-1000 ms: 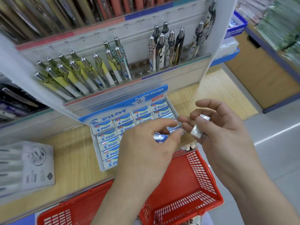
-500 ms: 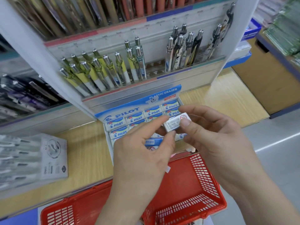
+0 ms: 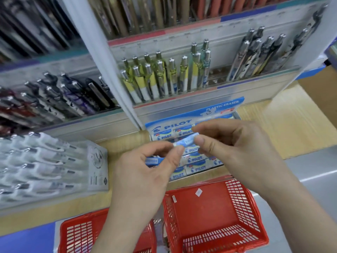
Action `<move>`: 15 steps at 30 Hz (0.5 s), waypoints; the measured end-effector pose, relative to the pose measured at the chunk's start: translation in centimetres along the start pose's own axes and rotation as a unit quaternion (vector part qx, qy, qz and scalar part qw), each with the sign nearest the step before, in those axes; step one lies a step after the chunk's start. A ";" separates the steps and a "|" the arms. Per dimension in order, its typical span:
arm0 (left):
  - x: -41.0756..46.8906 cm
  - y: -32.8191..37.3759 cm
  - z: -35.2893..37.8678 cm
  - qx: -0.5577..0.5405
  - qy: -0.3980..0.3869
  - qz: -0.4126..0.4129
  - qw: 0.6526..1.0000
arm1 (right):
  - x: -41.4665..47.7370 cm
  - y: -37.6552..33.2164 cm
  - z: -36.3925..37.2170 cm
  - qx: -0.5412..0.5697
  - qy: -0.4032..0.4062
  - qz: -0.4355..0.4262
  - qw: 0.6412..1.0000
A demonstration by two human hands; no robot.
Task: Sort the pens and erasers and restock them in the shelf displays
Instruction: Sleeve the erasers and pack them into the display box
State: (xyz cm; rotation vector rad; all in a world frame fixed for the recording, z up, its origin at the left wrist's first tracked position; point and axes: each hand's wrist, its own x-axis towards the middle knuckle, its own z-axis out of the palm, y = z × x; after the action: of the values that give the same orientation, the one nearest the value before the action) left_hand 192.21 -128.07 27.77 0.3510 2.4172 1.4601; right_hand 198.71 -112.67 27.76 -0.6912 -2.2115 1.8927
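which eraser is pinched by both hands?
The blue-sleeved eraser held over the PILOT box: left hand pinches one end, right hand the other. Boxed erasers lie flat below.

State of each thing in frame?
eraser: held in the air, pinched at both ends
left hand: pinches the eraser's left end
right hand: pinches its right end
Pilot eraser box: open, rows of erasers inside
right red basket: nearly empty, two small scraps inside
yellow pens: standing in display slots

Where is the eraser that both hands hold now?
Head view, centre: the eraser is pinched between the left hand and the right hand, over the Pilot eraser box, beyond the red basket.
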 end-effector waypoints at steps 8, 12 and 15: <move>0.8 -1.2 -0.9 0.041 0.004 -0.019 0.999 | 0.7 0.7 2.5 0.000 0.002 0.034 0.999; 1.3 -2.0 -1.0 0.064 0.052 -0.026 0.996 | 1.1 1.1 3.2 -0.098 0.029 0.035 0.994; 1.4 -2.6 -0.9 0.097 0.065 -0.035 0.993 | 1.2 1.1 3.8 -0.207 0.057 0.013 0.977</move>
State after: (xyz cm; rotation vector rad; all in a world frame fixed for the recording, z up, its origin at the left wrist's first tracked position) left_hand 190.40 -129.47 25.68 0.2173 2.6555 1.2570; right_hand 196.39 -115.49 25.77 -0.8650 -2.5538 1.3664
